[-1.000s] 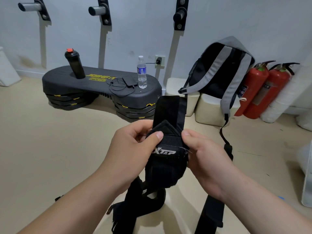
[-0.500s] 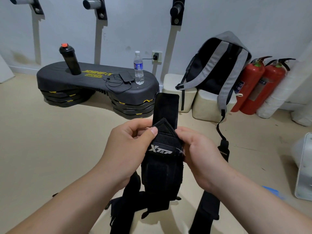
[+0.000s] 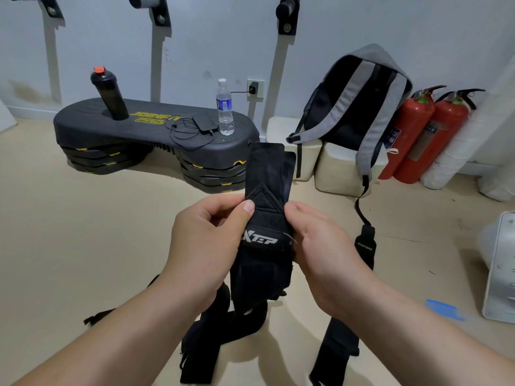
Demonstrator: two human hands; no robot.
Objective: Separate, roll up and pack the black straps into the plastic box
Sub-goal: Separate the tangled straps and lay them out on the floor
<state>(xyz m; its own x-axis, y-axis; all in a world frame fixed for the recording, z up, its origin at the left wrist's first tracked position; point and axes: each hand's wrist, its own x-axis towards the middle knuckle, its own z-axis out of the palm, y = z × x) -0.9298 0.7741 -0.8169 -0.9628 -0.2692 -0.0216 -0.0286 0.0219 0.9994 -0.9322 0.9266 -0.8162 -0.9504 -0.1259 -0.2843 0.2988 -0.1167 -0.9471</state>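
I hold a black strap with a white XTEP logo upright in front of me. My left hand pinches its left edge with the thumb on the front. My right hand grips its right edge. The strap's top end stands free above my fingers, with a second layer showing behind it. More black straps hang down below my hands in loops, and another black strap hangs under my right wrist. No plastic box is clearly in view.
A black stacked fitness step with a black bottle and a water bottle stands ahead. A grey-black backpack leans on cream blocks, beside two red fire extinguishers. A white object sits at right.
The strap's free top end has shifted slightly, showing a second layer behind it. Both hands keep their grip and the view has tilted a little.
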